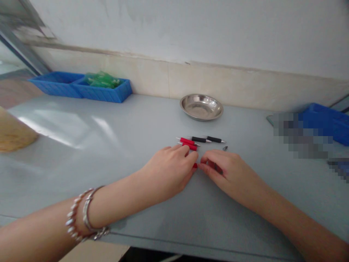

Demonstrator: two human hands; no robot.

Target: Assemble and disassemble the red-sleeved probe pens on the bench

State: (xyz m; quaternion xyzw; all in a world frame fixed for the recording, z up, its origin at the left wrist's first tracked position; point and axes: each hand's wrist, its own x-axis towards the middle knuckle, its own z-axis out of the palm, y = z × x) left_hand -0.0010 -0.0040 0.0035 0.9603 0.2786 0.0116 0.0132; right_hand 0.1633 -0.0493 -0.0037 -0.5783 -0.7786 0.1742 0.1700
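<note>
My left hand (174, 169) is closed around a red pen barrel (195, 165), whose end shows between the fingertips; the rest of it is hidden. Facing it, my right hand (227, 171) has thumb and forefinger pinched together at that end. Something dark shows inside its curled fingers, too hidden to name. Just beyond my left knuckles lie two short red pens with silver tips, a farther red pen (187, 141) and a nearer red pen (190, 147). Alongside them are a black pen (200, 139) and another black pen (215, 139). A small dark metallic piece (225, 148) rests behind my right hand.
A round steel dish (201, 118) stands near the wall. At the back left are blue bins (102, 94), one holding green plastic packets (102, 80). Another blue bin (327, 122) sits at the right beside a blurred-out area. A yellowish rounded object (16, 133) is at the left edge.
</note>
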